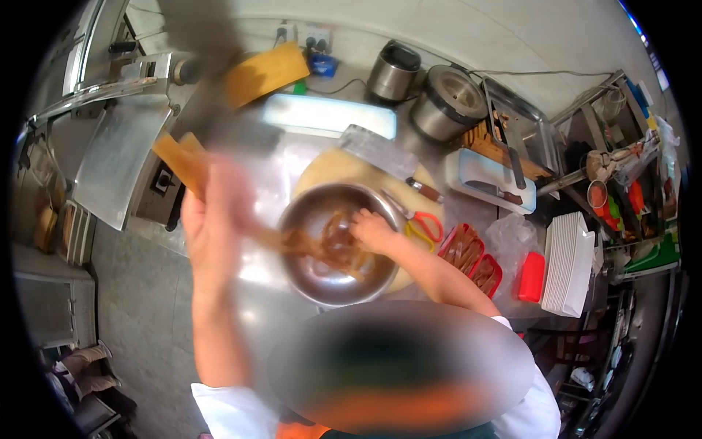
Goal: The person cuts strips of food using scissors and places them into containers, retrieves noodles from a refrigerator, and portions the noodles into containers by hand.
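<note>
"Two hands in view: what does each one have?"

"The left hand (pixel 218 208) is closed around glossy amber-brown strips (pixel 179 162), blurred, with ends poking out past the fingers and a length trailing off to its right"

"Trailing where?"

"Into the round silver metal bowl (pixel 296 267), right of the left hand. More strips lie in there, just left of the right hand (pixel 371 230)"

"And that one?"

"It reaches inside the bowl, fingers bent against the strips; whether they pinch any, I cannot tell"

"What's around it?"

"Below it, under the bowl, a round beige board (pixel 311 174) on the silver metal bench (pixel 263 269). Beyond the right hand, a broad-bladed metal cleaver with a brown handle (pixel 376 150) lies across the board's far part. Just to the hand's right, scissors with red and yellow handles (pixel 430 225)"
</note>
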Demonstrator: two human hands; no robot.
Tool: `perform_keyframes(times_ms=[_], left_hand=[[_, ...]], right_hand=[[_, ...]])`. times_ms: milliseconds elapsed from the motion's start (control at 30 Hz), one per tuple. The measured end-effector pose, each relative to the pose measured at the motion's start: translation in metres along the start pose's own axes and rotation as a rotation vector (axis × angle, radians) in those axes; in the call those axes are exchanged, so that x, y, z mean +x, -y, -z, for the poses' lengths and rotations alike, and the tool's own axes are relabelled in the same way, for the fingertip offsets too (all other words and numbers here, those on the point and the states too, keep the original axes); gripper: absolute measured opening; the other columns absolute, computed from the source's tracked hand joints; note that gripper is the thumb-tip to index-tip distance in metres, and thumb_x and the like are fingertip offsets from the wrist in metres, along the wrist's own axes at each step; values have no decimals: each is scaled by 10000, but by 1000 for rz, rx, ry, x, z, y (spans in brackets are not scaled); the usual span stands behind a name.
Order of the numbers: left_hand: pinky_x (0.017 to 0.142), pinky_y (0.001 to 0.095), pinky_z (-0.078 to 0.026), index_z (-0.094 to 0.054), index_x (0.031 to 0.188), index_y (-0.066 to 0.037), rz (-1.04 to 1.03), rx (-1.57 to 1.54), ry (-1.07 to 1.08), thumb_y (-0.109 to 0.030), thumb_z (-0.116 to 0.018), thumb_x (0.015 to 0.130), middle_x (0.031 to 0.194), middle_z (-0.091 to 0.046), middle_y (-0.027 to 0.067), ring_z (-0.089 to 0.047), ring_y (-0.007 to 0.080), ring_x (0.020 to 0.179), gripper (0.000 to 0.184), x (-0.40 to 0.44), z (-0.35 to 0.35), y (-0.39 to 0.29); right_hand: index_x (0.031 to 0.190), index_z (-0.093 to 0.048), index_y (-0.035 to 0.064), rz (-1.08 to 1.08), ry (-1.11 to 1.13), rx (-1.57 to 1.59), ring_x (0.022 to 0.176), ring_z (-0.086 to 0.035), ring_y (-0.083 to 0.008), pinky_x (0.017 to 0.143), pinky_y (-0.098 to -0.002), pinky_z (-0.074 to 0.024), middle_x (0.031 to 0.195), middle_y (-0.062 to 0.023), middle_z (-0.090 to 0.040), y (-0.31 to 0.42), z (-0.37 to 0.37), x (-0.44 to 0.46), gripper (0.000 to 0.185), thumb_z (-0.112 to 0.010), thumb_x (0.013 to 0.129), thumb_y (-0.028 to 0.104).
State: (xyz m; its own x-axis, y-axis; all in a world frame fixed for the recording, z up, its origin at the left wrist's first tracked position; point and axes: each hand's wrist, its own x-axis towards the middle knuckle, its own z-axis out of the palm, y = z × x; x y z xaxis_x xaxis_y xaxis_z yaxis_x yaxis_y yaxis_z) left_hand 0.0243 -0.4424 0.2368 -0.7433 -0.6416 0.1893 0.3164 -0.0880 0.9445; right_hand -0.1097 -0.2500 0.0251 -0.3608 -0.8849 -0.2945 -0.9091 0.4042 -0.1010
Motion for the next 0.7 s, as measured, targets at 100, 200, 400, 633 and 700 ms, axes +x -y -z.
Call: perform_keyframes(times_ms=[100, 200, 400, 633, 700], left_hand=[[367, 190, -178, -442, 851, -88, -86, -54, 37, -257, -353, 921, 546, -307, -28, -207, 39, 423, 203, 8, -5, -21], [359, 192, -172, -442, 846, -83, -129, -67, -9, -257, -348, 922, 538, -298, -30, -200, 39, 417, 212, 15, -18, -45], [335, 186, -155, -456, 888, -63, -300, -306, 459, -228, -363, 918, 547, -276, -37, -172, 30, 403, 192, 37, -18, -95], [330, 191, -147, -490, 883, -54, -197, -309, 208, -235, -413, 900, 540, -260, -60, -173, 25, 398, 198, 29, -34, -101], [335, 175, -146, -525, 802, -65, -38, -149, 5, -286, -492, 859, 512, -290, -78, -209, 9, 386, 230, 19, -42, -70]], right_hand=[[943, -519, 52, -69, -343, 317, 950, -434, -273, 764, -379, -385, 948, -91, -489, 15, 12, 3, 338, -579, 611, 79], [949, -512, 76, 96, -377, 384, 939, -427, -272, 752, -397, -375, 955, -81, -466, 39, 12, 2, 355, -591, 604, 97], [1014, -485, 120, 141, -432, 557, 935, -438, -278, 747, -393, -377, 952, -80, -443, 70, -8, 28, 468, -691, 608, 228], [936, -432, 24, -441, -507, 588, 900, -481, -316, 717, -409, -413, 941, -141, -421, 69, -28, 43, 404, -684, 648, 155], [912, -405, 21, -571, -683, 543, 850, -514, -341, 704, -403, -430, 836, -135, -477, 66, -27, 39, 370, -664, 656, 83]])
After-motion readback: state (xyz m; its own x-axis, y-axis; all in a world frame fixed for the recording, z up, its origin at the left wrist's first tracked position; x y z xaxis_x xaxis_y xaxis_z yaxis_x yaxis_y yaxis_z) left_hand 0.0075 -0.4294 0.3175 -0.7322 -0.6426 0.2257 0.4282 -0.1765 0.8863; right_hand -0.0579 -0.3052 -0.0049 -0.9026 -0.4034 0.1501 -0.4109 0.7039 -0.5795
